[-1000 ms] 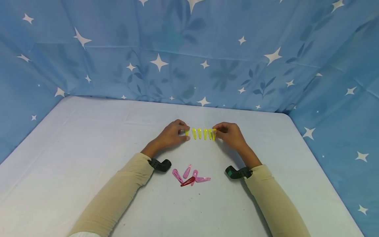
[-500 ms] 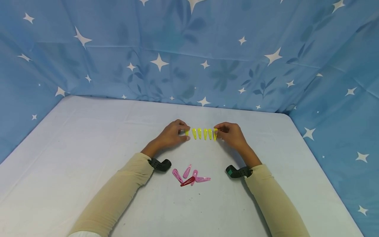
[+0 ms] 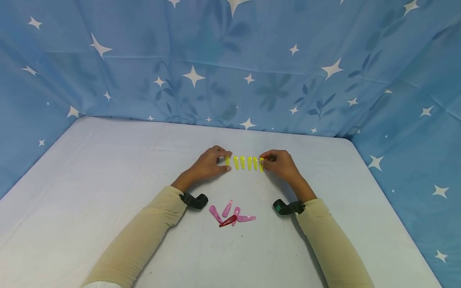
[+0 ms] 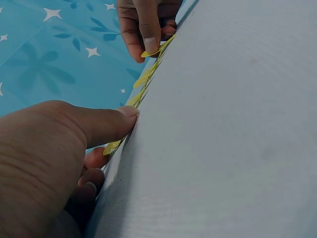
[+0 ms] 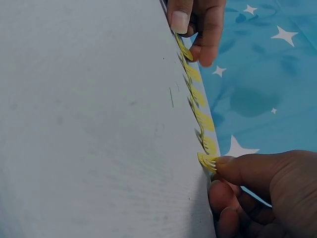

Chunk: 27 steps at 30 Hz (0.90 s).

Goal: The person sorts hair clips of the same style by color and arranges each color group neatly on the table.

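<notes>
A row of yellow snap hair clips [image 3: 242, 163] lies side by side on the white table, their rounded ends facing away. My left hand [image 3: 209, 163] is at the left end of the row, holding the leftmost yellow hair clip [image 3: 227, 161] lengthwise between thumb and fingers. At the other end, my right hand [image 3: 282, 165] pinches the rightmost yellow hair clip [image 5: 208, 162] between thumb and fingers. In the right wrist view that clip is tilted beside the row. Part of each held clip is hidden by the fingers.
Closer to me is a loose pile of pink hair clips [image 3: 215, 214] with a dark red hair clip [image 3: 228, 221] overlapping them. The white table [image 3: 119, 168] ends at the back against a blue star-patterned curtain [image 3: 216, 96].
My right hand has shifted its clip slightly right, then a little toward me, widening the gap to its neighbour. My left hand has stayed almost still.
</notes>
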### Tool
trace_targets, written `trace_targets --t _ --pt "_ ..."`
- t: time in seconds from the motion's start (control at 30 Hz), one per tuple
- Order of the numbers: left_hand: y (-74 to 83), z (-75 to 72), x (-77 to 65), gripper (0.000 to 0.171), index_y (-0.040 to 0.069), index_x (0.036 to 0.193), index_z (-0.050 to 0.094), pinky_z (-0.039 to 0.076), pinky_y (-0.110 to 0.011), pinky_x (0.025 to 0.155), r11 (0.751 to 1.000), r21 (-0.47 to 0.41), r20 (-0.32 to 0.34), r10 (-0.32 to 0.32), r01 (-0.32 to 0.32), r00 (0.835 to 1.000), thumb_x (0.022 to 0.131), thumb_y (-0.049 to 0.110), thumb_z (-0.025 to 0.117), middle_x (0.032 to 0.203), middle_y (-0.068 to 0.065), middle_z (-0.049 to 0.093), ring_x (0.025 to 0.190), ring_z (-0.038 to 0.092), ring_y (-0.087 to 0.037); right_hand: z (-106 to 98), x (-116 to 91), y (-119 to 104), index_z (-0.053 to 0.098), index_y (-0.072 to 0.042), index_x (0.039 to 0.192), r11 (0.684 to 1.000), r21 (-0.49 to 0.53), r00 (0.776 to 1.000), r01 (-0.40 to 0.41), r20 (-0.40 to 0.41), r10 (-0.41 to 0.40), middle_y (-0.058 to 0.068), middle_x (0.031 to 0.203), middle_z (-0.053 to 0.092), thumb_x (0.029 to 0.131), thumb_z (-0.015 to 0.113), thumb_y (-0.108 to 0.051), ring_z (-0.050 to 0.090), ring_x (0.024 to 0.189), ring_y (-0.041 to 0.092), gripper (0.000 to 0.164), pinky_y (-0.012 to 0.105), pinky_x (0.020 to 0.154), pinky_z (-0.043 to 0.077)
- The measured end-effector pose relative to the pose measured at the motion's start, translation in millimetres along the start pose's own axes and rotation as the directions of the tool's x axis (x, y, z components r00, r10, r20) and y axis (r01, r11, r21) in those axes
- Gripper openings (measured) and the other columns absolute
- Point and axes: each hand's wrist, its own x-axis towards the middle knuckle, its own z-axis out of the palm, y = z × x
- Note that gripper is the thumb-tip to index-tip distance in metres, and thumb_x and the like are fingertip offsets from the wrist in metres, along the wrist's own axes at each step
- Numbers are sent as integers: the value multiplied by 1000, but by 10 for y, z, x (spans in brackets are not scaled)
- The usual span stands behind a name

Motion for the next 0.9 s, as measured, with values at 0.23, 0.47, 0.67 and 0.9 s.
trace_targets --t 0.23,0.47,0.67,0.9 --pt "2 4 -6 52 12 138 60 46 -36 85 1000 -7 1 5 -5 1000 89 23 74 130 -13 55 98 52 -22 10 11 -24 72 -1 113 1000 -10 1000 -29 -10 29 17 104 69 89 66 -6 63 80 21 24 26 64 49" --pt "4 0 -14 50 12 136 61 44 -36 83 1000 6 0 23 -23 1000 89 21 74 128 -13 56 96 51 -21 25 14 -19 72 -2 112 999 -14 999 -49 -21 48 16 103 68 89 66 -7 62 80 21 25 25 64 48" --pt "5 0 -14 49 12 136 61 44 -35 83 1000 8 1 21 -21 1000 89 21 73 129 -13 56 96 50 -21 28 17 -16 72 -2 113 999 -4 998 -50 -26 50 15 102 68 90 66 -9 62 77 19 24 27 63 48" --pt "-6 2 -8 53 12 139 59 45 -35 83 1000 7 11 21 -21 1000 90 23 73 130 -13 55 95 51 -21 36 13 -15 72 -3 113 999 -9 997 -52 -55 51 14 99 69 92 65 -11 62 77 20 23 27 63 47"
